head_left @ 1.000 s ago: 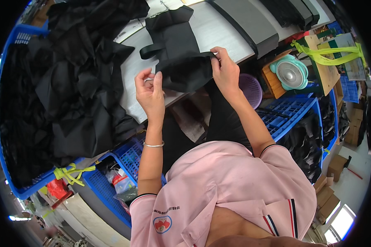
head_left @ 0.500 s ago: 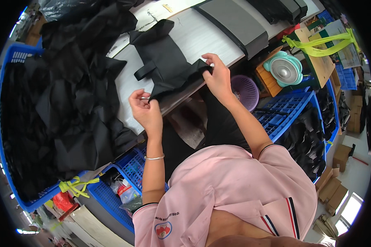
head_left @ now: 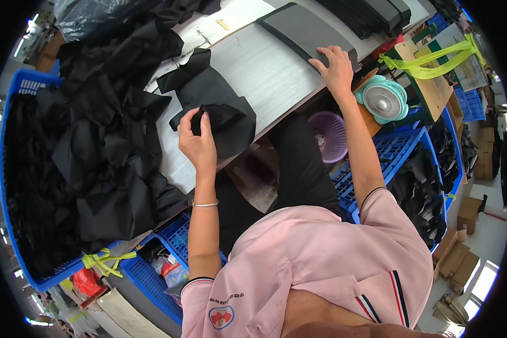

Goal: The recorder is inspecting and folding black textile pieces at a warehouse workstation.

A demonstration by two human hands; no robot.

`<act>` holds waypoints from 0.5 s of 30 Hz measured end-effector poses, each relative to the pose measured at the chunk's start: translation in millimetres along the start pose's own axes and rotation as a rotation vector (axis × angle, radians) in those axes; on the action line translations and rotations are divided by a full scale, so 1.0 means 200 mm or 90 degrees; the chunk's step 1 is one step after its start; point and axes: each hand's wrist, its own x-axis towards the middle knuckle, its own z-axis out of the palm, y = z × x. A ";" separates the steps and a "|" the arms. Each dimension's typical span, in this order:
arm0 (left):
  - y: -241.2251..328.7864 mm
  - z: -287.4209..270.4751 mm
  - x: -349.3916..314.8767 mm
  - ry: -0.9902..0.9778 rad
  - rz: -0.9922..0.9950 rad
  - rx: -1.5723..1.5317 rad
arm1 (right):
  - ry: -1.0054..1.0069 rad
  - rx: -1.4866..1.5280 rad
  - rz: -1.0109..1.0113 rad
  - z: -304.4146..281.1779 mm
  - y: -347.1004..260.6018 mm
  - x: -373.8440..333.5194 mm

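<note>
left hand bent, fingers pinching black fabric piece on surface; right hand outstretched, fingers spread flat on grey pad

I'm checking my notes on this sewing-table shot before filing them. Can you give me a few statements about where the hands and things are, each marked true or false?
1. The left hand pinches the black fabric piece lying on the grey table. True.
2. The right hand is also on that black piece. False: it rests on the end of a dark grey flat panel, apart from the fabric.
3. A purple basket sits below the table edge. True.
4. The teal fan stands on the tabletop. False: it sits off the table, on a wooden box to the person's right.
</note>
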 end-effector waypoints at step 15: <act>0.20 0.15 -0.63 -0.474 -0.266 -0.552 | -0.076 0.178 -0.109 -0.46 -0.55 -0.67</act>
